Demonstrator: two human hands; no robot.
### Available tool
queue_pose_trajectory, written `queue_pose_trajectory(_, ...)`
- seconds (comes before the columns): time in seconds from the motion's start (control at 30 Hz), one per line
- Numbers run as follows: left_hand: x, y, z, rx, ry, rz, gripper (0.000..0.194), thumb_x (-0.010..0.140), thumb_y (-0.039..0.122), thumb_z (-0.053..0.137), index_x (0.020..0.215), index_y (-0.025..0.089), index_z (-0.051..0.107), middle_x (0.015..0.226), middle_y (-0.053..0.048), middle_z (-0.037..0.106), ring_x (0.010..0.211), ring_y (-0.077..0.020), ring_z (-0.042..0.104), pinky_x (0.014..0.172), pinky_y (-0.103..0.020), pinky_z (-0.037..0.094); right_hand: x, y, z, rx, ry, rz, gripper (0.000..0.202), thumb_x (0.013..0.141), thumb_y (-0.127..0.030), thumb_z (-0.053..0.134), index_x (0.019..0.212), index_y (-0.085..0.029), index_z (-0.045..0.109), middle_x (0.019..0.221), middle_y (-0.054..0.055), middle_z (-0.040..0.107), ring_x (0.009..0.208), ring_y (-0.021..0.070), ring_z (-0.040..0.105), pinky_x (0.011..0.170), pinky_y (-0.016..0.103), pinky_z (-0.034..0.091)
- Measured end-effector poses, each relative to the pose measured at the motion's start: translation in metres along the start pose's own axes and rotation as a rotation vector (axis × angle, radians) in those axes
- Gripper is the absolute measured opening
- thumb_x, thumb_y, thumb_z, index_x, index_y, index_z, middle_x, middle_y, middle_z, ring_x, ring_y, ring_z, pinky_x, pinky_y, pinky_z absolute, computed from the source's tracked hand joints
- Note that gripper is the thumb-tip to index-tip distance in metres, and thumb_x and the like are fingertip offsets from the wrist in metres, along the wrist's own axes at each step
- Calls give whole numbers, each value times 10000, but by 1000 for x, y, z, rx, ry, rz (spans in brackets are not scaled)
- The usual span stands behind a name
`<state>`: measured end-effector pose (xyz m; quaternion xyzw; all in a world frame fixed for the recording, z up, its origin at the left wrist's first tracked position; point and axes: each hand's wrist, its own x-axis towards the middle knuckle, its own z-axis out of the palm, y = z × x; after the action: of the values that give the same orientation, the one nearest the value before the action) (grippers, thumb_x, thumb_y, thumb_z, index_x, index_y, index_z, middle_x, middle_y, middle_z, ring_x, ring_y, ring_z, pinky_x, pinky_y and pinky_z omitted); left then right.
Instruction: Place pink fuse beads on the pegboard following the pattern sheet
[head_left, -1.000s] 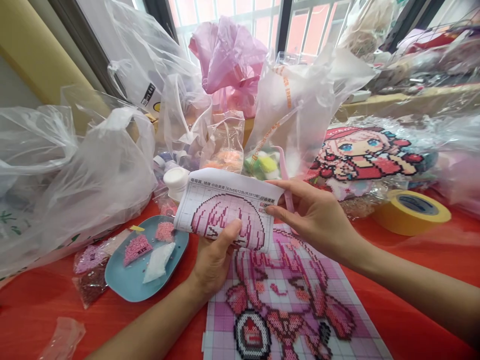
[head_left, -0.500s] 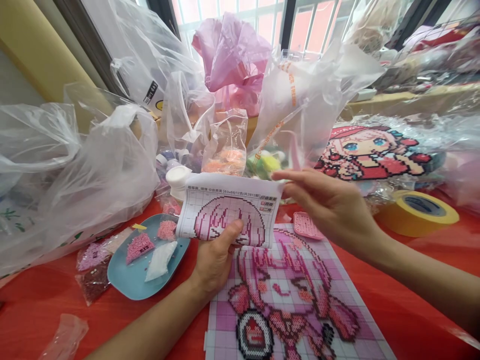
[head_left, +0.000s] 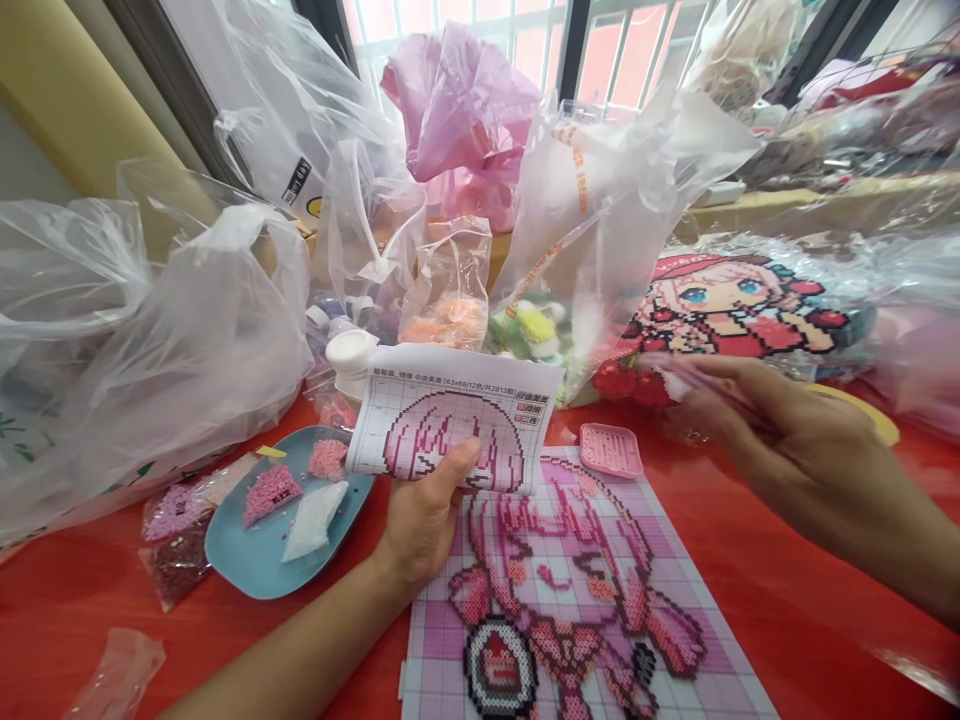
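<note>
Pinched between thumb and fingers of my left hand (head_left: 427, 510) is a folded paper pattern chart (head_left: 457, 400), printed with a pink-haired figure on a grid. My right hand (head_left: 795, 440) is closed around a slim pink tweezers-like tool (head_left: 720, 390), smeared by motion, over the right side of the table. Below the chart lies a bead pegboard (head_left: 577, 600) bearing a half-filled pink figure with dark outlines. The chart hides part of the board's upper left edge. A small pink bead tray (head_left: 611, 450) sits at the board's top edge.
On the left, a blue plate (head_left: 225, 560) holds small bead bags, with more bead bags (head_left: 176, 545) beside it. Plastic bags (head_left: 217, 300) crowd the back. A finished bead picture (head_left: 727, 300) stands behind my right hand, near a yellow tape roll (head_left: 862, 405).
My right hand has moved right and slightly down, away from the chart's corner, and the pink tool now tilts leftward. My left hand keeps the chart nearly still.
</note>
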<state>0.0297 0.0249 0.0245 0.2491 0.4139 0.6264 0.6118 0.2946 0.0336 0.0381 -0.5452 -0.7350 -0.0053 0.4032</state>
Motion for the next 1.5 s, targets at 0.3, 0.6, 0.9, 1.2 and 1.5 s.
queue_pose_trajectory(0.3,0,2,2,6,-11,13,538,672,134,825,1175,234,663,909,13,781,975,-212,711,967,-373,531,-7,24,6,-254,-175,-281,303,992,-419,406,938,-248,650,890,54,733,586,191,643,459,306,365)
queue_pose_trajectory(0.6,-1,0,3,47,-15,45,577,633,169,850,1178,231,669,1058,-14,774,1108,-256,675,1021,-400,499,-8,18,1,-295,-331,-162,353,965,-457,428,849,-254,693,851,20,746,655,209,686,529,313,414)
queue_pose_trajectory(0.9,0,1,2,36,-19,39,595,638,183,847,1199,249,658,1137,-17,757,1143,-275,660,1030,-416,498,-11,21,5,-298,-306,-188,358,967,-455,420,833,-253,683,835,20,748,646,215,690,515,311,416)
queue_pose_trajectory(1.2,0,1,3,37,-18,39,592,619,193,861,1177,247,670,1130,-8,757,1152,-266,653,1028,-390,500,-12,22,9,-324,-272,-234,363,975,-447,407,829,-245,672,804,2,736,624,211,687,502,310,404)
queue_pose_trajectory(1.5,0,0,1,49,-7,41,610,643,183,848,1213,255,643,1108,-14,762,1129,-263,667,1023,-403,504,-13,21,9,-348,-275,-236,340,976,-414,407,836,-248,668,822,10,736,620,206,679,498,315,399)
